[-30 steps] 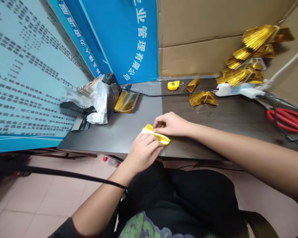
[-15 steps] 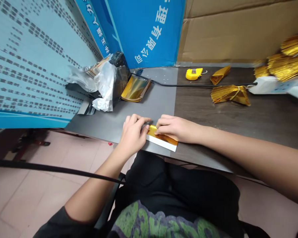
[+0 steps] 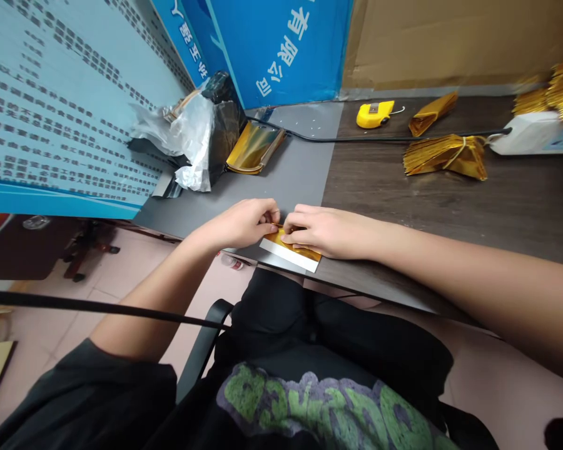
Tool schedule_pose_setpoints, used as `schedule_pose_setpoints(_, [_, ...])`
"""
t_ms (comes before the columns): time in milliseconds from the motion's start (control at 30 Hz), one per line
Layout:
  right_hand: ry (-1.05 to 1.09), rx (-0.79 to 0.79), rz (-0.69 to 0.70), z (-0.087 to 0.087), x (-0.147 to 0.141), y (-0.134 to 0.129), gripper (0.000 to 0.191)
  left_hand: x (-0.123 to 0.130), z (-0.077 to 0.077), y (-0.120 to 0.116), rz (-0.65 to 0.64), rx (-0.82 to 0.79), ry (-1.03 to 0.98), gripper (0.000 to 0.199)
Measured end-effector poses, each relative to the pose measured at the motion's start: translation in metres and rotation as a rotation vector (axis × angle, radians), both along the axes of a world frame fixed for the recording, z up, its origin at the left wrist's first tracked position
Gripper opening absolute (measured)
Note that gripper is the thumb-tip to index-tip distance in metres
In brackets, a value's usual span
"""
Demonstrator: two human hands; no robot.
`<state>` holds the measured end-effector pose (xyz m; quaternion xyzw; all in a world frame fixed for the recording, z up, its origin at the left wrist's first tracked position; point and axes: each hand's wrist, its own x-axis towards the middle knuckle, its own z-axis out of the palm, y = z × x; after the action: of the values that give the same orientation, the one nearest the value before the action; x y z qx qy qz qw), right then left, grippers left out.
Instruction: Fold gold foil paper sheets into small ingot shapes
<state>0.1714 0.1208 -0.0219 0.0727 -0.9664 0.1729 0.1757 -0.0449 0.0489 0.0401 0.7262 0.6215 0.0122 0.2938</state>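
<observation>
A small sheet of gold foil paper point(image 3: 276, 237) lies near the table's front edge, with a white strip point(image 3: 289, 255) along its near side. At its far left corner, my left hand point(image 3: 249, 223) is closed, thumb and forefinger pinching the edge. My right hand point(image 3: 319, 232) rests across the middle and right of the sheet, its fingers bent and closed down on the gold part. The foil under my right fingers is hidden, so I cannot tell how it is folded there.
Beyond my hands lie a stack of gold sheets point(image 3: 253, 149), a crumpled plastic bag point(image 3: 194, 140), a yellow tape measure point(image 3: 374, 115) and a tied gold foil bundle point(image 3: 445, 157). A black cable point(image 3: 356, 139) runs to a white power strip point(image 3: 525, 132). Blue panels stand behind.
My left hand has shifted to the sheet's far left corner, its fingers curling into a pinch. My right hand stays on the foil. The camera view has tilted slightly.
</observation>
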Motion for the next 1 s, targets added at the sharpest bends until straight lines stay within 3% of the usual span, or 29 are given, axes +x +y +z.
schedule_pose_setpoints(133, [-0.001, -0.04, -0.008, 0.0, 0.0, 0.0, 0.034, 0.0, -0.001, -0.013, 0.101, 0.058, -0.086, 0.016])
schedule_pose_setpoints(267, [0.021, -0.097, -0.009, 0.001, 0.001, 0.0, 0.034, -0.001, -0.012, -0.03, 0.074, 0.249, -0.105, 0.01])
schedule_pose_setpoints(467, [-0.001, -0.072, -0.11, 0.003, 0.004, 0.0, 0.031, 0.003, -0.025, -0.046, 0.082, 0.397, -0.131, 0.008])
schedule_pose_setpoints(1000, [-0.046, -0.115, -0.233, 0.006, 0.005, 0.002, 0.026, -0.013, -0.042, -0.056, -0.214, 0.729, -0.163, 0.02])
